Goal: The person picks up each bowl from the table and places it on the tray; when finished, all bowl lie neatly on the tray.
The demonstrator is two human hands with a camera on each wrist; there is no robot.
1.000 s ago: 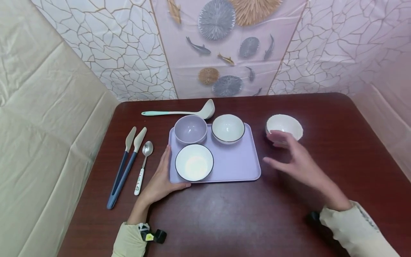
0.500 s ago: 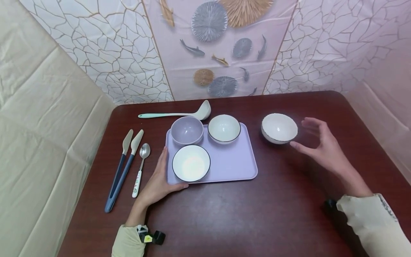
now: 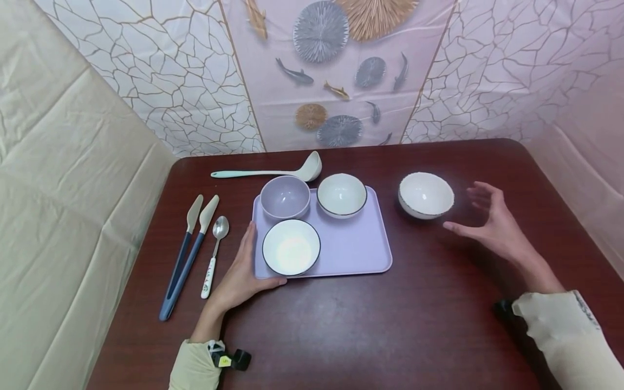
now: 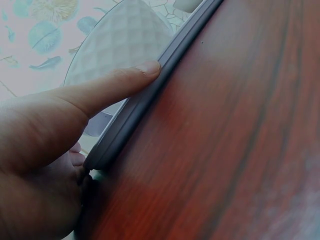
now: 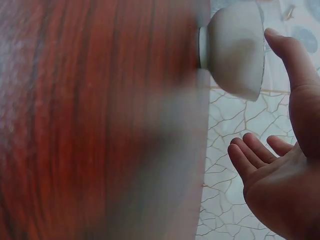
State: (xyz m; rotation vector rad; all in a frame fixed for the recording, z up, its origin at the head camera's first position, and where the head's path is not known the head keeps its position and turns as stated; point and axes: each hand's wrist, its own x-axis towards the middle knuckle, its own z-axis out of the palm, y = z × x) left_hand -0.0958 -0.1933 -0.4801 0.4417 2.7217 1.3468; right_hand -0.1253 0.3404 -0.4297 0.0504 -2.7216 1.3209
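My left hand rests at the near left corner of a lilac tray. Its fingers lie along the left side, and in the left wrist view the straight thumb lies on the front rim. On the tray stand a purple bowl, a white bowl with a dark rim and, nearest me, a wider dark-rimmed white bowl. Right of the tray, a white bowl with a wavy rim stands upright on the table. My right hand hovers just right of it, thumb and fingers spread, holding nothing.
A ladle with a mint handle lies behind the tray. To the left are blue-handled tongs and a spoon with a patterned white handle. The dark wooden table meets a patterned cloth at its back edge.
My right hand has moved from in front of the wavy-rimmed bowl to its right side, where it has stayed nearly still for the last half second. The left hand keeps its place on the tray.
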